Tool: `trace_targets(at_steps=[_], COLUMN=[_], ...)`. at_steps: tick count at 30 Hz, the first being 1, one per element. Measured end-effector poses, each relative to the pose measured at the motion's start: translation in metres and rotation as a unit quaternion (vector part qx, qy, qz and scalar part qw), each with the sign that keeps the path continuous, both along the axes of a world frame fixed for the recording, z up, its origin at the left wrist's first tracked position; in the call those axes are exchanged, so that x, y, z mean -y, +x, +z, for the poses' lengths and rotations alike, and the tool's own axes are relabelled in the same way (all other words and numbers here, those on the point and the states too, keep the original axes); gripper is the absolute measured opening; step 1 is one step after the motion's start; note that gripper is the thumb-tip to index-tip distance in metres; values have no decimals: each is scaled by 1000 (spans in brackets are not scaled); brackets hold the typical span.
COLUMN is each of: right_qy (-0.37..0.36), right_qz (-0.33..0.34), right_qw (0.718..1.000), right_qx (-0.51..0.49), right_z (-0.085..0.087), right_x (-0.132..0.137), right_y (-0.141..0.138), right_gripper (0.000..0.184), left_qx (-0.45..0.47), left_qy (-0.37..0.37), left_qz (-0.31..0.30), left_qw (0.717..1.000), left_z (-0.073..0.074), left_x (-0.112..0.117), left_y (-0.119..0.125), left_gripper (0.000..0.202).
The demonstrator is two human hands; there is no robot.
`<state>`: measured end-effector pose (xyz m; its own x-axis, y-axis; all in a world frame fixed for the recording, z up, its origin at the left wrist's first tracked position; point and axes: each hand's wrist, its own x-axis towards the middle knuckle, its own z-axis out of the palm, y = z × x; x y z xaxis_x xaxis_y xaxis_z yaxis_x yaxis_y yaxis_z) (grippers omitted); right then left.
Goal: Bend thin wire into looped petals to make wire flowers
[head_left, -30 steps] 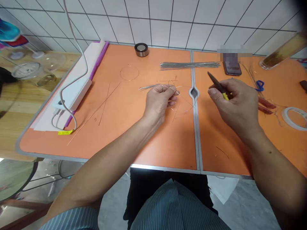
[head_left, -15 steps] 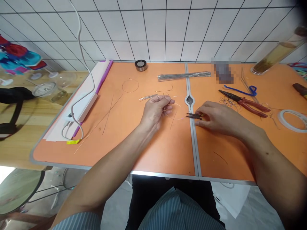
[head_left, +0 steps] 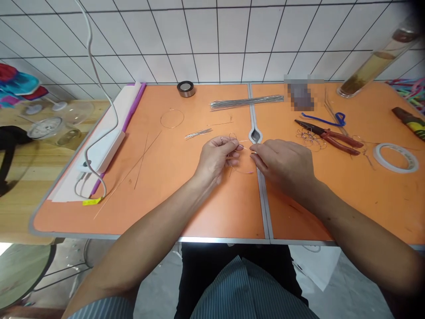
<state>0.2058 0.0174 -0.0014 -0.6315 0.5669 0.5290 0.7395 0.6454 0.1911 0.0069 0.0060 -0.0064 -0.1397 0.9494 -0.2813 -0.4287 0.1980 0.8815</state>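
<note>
My left hand (head_left: 217,159) is closed, its thumb and fingers pinching a thin copper-coloured wire (head_left: 245,172) bent into a loop. The curve of the wire stands out to the right of the fingertips. My right hand (head_left: 285,161) is closed beside it, thumb and forefinger pinched at a wire end near the table's metal seam. Its palm and other fingers face down, so whatever else it holds is hidden. To the left on the orange table lie a round wire ring (head_left: 172,119) and a long straight wire (head_left: 128,175). A small bundle of short wires (head_left: 198,133) rests behind my left hand.
Beyond the hands lie a bundle of silvery rods (head_left: 247,102) and a tape roll (head_left: 186,88). On the right are red-handled pliers (head_left: 341,141), a blue bent wire (head_left: 323,120), a white tape ring (head_left: 378,160) and a tilted glass jar (head_left: 368,73). A power strip (head_left: 108,155) stands left.
My right hand has moved left, up to the wire at my left fingertips. The small dark-jawed tool seen in it before no longer shows. The view has shifted slightly.
</note>
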Motion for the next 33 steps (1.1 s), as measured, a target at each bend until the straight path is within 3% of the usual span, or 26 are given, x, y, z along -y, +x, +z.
trace_targets(at_steps=[6, 15, 33], right_qy=[37, -12, 41], right_qz=[-2, -39, 35], right_qw=[999, 999, 998], right_qx=[14, -14, -36], right_z=[11, 15, 13], right_x=[-7, -15, -23], right_y=[3, 12, 18], right_gripper=[30, 26, 26], left_qx=[-64, -70, -145], left_qy=[27, 10, 28], left_qz=[-31, -79, -167], left_qw=[997, 994, 975], left_z=[0, 11, 9], left_x=[3, 3, 8], left_y=[0, 0, 0], left_gripper=[18, 12, 17])
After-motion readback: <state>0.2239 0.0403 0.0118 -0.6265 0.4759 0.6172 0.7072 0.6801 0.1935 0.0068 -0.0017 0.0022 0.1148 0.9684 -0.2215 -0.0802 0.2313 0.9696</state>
